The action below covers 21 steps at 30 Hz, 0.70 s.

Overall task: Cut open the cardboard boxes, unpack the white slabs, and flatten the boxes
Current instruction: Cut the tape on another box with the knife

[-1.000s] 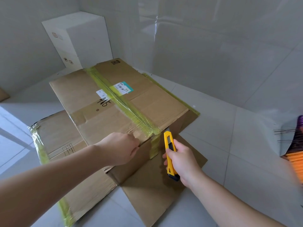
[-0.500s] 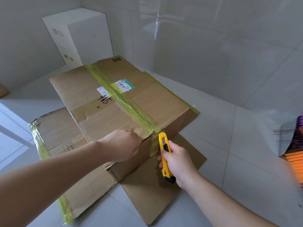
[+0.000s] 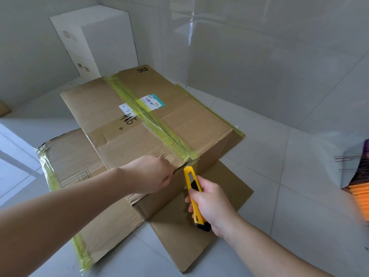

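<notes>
A sealed cardboard box (image 3: 123, 140) sits on flattened cardboard (image 3: 199, 226) on the tiled floor, with a strip of yellow-green tape (image 3: 157, 128) down the middle of its top. My left hand (image 3: 151, 174) grips the near top edge of the box, fingers curled over it just left of the tape. My right hand (image 3: 211, 204) holds a yellow box cutter (image 3: 194, 194). Its tip is at the box's near edge, right where the tape folds over. A stack of white slabs (image 3: 93, 41) stands in the far corner.
Another flattened box (image 3: 67, 166) with yellow-green tape lies under and to the left of the sealed one. Glossy walls close off the back and left. An orange and purple object (image 3: 359, 194) is at the right edge. A scrap of cardboard (image 3: 4, 108) lies far left.
My right hand has brought the cutter up and leftward until its tip meets the taped near edge. My left hand has stayed on the box's edge.
</notes>
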### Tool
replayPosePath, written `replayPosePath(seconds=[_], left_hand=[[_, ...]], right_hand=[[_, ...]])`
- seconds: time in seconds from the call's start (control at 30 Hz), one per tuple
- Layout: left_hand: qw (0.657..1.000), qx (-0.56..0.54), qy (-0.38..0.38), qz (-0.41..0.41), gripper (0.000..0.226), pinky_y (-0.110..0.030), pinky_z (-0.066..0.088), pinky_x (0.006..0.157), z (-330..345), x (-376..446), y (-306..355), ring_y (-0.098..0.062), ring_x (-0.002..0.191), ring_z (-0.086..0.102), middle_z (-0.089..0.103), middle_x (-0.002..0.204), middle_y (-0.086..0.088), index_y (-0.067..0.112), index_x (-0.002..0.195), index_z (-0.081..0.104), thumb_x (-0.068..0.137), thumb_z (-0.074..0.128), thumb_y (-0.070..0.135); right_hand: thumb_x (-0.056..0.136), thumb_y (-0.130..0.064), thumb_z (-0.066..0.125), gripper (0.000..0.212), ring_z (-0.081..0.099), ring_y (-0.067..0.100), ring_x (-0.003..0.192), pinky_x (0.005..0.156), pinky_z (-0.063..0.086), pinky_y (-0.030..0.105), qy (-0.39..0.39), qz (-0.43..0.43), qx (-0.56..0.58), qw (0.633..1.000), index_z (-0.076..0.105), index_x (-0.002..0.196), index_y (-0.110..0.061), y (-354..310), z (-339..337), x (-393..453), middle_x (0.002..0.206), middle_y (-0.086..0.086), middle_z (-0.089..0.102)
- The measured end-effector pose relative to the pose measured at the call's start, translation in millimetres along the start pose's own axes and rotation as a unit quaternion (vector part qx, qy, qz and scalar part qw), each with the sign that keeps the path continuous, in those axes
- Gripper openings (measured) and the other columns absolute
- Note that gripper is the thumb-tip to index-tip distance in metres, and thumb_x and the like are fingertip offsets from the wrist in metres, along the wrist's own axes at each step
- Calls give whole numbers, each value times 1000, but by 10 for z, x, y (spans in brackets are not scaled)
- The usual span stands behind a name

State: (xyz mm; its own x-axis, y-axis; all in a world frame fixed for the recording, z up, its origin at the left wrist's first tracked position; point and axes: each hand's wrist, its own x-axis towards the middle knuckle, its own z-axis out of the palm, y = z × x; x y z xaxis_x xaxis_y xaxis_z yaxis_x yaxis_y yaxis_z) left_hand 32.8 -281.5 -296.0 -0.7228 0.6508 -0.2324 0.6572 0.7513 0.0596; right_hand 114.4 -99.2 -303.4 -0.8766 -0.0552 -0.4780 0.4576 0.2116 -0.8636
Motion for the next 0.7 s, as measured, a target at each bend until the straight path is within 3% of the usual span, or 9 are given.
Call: replayPosePath(seconds=[0.17,0.33,0.4,0.5,0.6,0.7], left_hand=[[999,-54,6,4,29,-29,39,59,-73,28,-37,-17,62,45,45,67,6,19,68,44,95,38,28],[995,-90,34,-23,34,-29,37,55,-119,30,-95,-17,56,39,45,62,2,21,60,35,93,39,26],[995,-89,43,-28,34,-29,35,56,-115,27,-114,-16,56,39,45,62,1,19,60,36,93,39,26],[995,-87,49,-26,35,-28,35,56,-111,32,-127,-14,55,39,44,61,2,19,60,37,94,39,26],[995,-87,50,-21,36,-27,34,54,-99,50,-106,-13,53,37,42,59,2,20,59,36,94,39,26],[995,-80,50,-15,36,-27,34,54,-93,70,-82,-15,54,38,43,60,2,20,59,36,95,39,26]], right_hand=[[95,-14,50,30,55,11,55,55,50,28,-42,1,-15,999,62,101,-40,6,78,-74,72,1,62],[95,-17,51,21,57,9,58,64,55,32,-105,17,-49,993,58,91,-36,-12,161,-197,76,1,65],[95,-17,51,25,57,10,62,67,54,32,-141,25,-58,988,56,110,-36,23,215,-250,79,1,65],[96,-18,52,48,59,9,66,70,53,27,-186,33,-92,978,41,143,-24,70,288,-294,83,-1,64],[97,-20,52,52,61,7,69,77,55,28,-195,35,-97,975,36,147,-26,84,307,-323,86,-1,64],[96,-18,52,48,59,9,66,73,54,27,-196,34,-101,975,42,143,-23,62,263,-323,83,-1,63]])
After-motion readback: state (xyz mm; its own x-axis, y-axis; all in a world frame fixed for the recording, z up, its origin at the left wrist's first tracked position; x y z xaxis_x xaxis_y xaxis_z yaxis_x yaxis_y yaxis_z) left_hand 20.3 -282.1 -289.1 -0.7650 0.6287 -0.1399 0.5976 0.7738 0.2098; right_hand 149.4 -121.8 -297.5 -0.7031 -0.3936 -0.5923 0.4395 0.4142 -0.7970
